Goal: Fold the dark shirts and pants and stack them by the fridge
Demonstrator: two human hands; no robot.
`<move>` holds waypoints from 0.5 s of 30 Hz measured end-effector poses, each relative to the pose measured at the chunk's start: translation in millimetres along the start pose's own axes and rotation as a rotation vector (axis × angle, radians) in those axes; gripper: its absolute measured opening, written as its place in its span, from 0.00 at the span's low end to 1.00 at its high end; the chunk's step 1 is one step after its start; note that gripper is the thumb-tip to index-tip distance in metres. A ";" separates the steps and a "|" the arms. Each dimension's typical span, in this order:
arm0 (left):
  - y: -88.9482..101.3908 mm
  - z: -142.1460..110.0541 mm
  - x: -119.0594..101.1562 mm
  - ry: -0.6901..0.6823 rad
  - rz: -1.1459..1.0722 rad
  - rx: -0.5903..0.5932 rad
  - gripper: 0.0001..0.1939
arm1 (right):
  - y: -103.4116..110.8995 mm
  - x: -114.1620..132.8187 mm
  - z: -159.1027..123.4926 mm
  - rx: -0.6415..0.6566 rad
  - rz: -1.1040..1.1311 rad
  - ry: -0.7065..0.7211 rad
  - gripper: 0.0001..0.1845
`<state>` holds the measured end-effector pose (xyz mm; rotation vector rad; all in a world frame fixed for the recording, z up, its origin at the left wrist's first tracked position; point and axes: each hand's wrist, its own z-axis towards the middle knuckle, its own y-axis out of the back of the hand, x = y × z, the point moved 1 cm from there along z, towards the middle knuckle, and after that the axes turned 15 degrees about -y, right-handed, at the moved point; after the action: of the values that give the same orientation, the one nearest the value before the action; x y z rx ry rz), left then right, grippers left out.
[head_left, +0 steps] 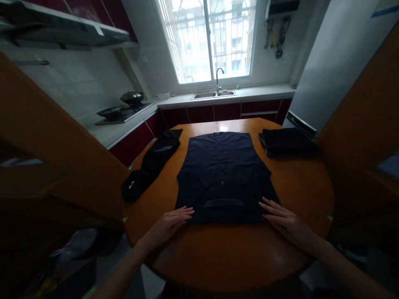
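Observation:
A dark navy garment, which looks like a shirt, lies spread on the round wooden table in front of me. A small button shows at its middle. My left hand lies with fingers stretched out, its tips touching the shirt's near left corner. At the near right corner, my right hand rests its outstretched fingers on the cloth. Neither hand grips anything. The shirt's sleeves cannot be seen.
Black clothing with a pale stripe lies along the table's left edge. A folded black cloth sits at the far right. Behind the table are a counter with a sink, a stove with a wok, and a fridge.

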<state>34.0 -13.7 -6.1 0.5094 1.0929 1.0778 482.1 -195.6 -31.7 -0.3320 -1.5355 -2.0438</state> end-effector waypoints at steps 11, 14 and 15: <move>27.2 8.9 -61.9 0.171 -0.187 0.107 0.16 | 49.4 33.8 -14.1 0.138 0.119 -0.103 0.15; 38.5 18.4 -55.1 0.233 -0.195 0.121 0.15 | 60.5 33.7 0.1 0.118 0.160 -0.148 0.14; 42.9 22.9 -51.0 0.269 -0.187 0.119 0.14 | 63.7 32.8 7.8 0.131 0.176 -0.169 0.13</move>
<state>32.5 -36.9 60.4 0.3539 1.4187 0.9374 490.4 -209.7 38.5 -0.5800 -1.6680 -1.8085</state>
